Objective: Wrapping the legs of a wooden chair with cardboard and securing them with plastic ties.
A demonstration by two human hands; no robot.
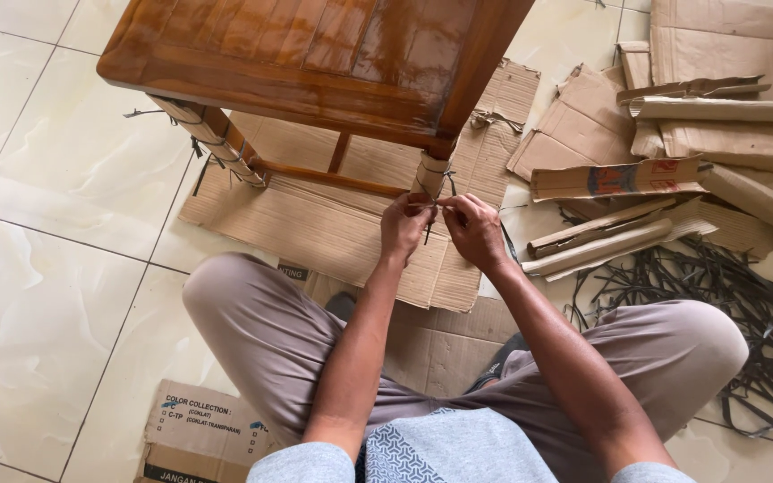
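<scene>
While the person sits cross-legged on the pale tiled floor point(55, 179), both bare hands meet at the near leg of a glossy brown wooden table point(315, 54). That cardboard-wrapped table leg point(429, 174) stands on a flat sheet of corrugated cardboard point(333, 228), and thin dark strapping point(445, 183) is wound around it. Left hand point(404, 225) has its fingers pinched together on the strap just below the wrap, and right hand point(474, 228) is closed on the same strap right beside it, the 2 hands nearly touching. Another leg point(216, 139) on the far left carries similar wrapping and loose strap ends. To the right lies a heap of torn brown cardboard pieces point(717, 116), with several rolled cardboard tubes point(597, 241) in front of it. Near the right knee a tangle of cut black straps point(744, 304) spreads over the tiles. A printed cardboard box point(203, 438) sits by the left knee.
</scene>
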